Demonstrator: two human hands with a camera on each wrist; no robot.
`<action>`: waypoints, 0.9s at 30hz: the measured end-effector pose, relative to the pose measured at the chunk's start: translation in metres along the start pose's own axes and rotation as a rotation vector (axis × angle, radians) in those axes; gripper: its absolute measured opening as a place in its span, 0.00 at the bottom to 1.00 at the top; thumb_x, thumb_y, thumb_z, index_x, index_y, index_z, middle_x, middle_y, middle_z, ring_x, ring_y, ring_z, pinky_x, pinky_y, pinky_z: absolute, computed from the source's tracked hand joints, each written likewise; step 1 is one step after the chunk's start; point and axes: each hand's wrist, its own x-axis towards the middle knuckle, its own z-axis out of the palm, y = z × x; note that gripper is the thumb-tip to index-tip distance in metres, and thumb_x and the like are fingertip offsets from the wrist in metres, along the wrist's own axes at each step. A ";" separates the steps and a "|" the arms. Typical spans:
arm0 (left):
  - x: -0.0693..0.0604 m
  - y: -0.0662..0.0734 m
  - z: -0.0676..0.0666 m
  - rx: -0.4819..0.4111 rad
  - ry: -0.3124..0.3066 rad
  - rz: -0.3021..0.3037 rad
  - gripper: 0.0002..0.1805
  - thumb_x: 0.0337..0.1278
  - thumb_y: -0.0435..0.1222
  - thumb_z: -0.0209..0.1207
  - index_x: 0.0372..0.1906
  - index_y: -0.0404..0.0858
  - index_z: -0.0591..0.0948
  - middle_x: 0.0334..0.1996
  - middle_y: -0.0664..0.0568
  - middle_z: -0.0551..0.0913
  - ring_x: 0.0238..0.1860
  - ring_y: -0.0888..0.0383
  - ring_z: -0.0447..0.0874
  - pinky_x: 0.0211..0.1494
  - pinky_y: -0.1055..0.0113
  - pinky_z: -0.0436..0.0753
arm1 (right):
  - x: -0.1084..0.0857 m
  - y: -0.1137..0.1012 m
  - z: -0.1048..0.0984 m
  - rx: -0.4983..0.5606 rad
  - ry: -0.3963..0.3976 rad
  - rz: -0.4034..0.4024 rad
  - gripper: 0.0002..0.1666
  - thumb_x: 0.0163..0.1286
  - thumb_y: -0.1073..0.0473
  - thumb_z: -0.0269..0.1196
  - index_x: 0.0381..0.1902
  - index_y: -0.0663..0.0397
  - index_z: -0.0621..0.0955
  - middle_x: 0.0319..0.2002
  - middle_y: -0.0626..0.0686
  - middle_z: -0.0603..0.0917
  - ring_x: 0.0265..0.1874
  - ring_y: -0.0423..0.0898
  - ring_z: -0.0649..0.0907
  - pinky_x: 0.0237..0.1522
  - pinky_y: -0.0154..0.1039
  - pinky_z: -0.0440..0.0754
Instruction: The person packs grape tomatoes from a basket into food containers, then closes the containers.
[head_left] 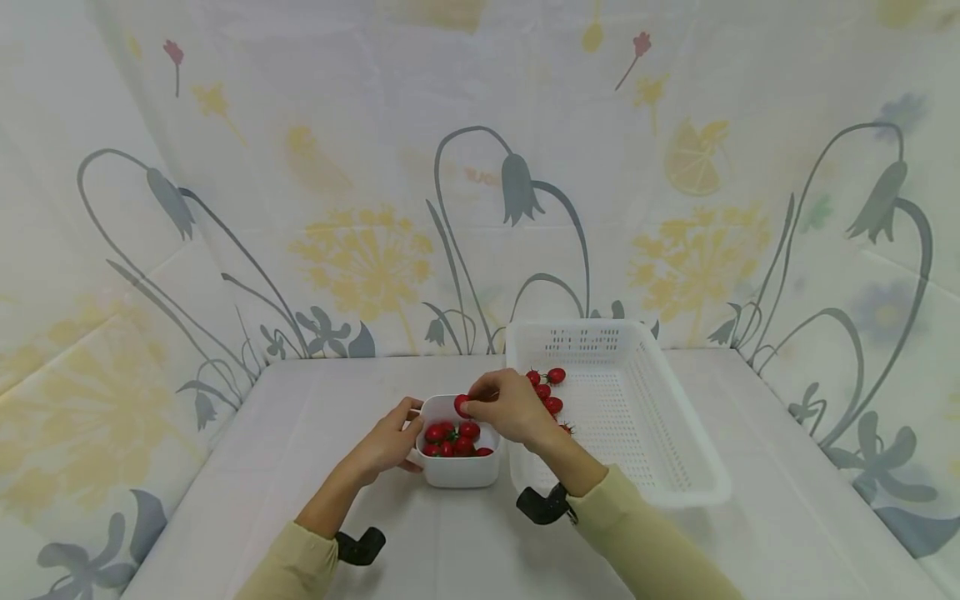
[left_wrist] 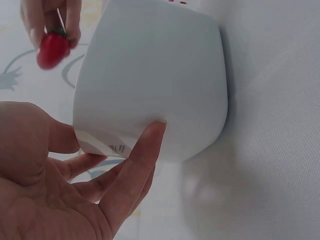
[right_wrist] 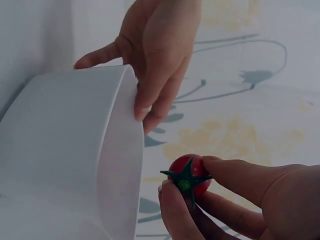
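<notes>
My right hand pinches a red cherry tomato between thumb and fingers, above the far right part of a small white container. In the right wrist view that tomato shows its green star-shaped calyx. Several more cherry tomatoes lie inside the container. At the container's left side, my left hand holds it, with the thumb at the rim and the other fingers against the outer wall. The left wrist view shows this hand beside the upright container wall.
A large white perforated basket stands right of the container. Several cherry tomatoes lie along its left side, partly hidden by my right hand and forearm. Behind the white table hangs a flower-patterned sheet.
</notes>
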 end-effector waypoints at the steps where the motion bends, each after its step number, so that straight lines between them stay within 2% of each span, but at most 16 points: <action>1: 0.000 0.000 0.000 0.000 -0.001 -0.002 0.16 0.80 0.35 0.45 0.65 0.34 0.69 0.63 0.35 0.72 0.53 0.40 0.80 0.34 0.50 0.91 | 0.003 0.001 0.003 -0.022 0.013 -0.006 0.07 0.67 0.60 0.70 0.40 0.57 0.87 0.37 0.51 0.88 0.38 0.47 0.84 0.40 0.41 0.88; 9: -0.001 0.000 -0.001 -0.017 -0.005 0.002 0.16 0.80 0.35 0.45 0.64 0.34 0.69 0.64 0.34 0.72 0.50 0.42 0.79 0.33 0.50 0.91 | 0.011 0.001 0.033 -0.106 0.022 -0.022 0.10 0.70 0.61 0.68 0.44 0.62 0.85 0.38 0.55 0.87 0.37 0.48 0.83 0.41 0.43 0.89; 18: 0.000 -0.002 -0.002 -0.021 -0.011 0.008 0.17 0.80 0.34 0.46 0.65 0.34 0.68 0.65 0.33 0.71 0.43 0.47 0.77 0.35 0.50 0.91 | 0.010 -0.004 0.063 -0.205 0.176 -0.078 0.06 0.67 0.66 0.67 0.38 0.65 0.84 0.36 0.58 0.87 0.35 0.50 0.83 0.37 0.44 0.88; 23: 0.000 -0.001 -0.002 -0.019 -0.021 0.014 0.17 0.80 0.34 0.46 0.65 0.34 0.68 0.65 0.32 0.71 0.45 0.45 0.78 0.34 0.50 0.91 | 0.008 0.007 0.075 -0.295 0.233 -0.100 0.05 0.66 0.67 0.69 0.35 0.65 0.83 0.31 0.57 0.86 0.33 0.52 0.83 0.36 0.44 0.88; 27: 0.001 -0.002 -0.001 -0.022 -0.020 0.012 0.16 0.80 0.34 0.46 0.65 0.33 0.69 0.64 0.32 0.72 0.44 0.46 0.77 0.34 0.51 0.91 | 0.008 0.016 0.082 -0.336 0.260 -0.077 0.05 0.65 0.68 0.70 0.35 0.66 0.83 0.31 0.58 0.86 0.36 0.53 0.83 0.40 0.46 0.88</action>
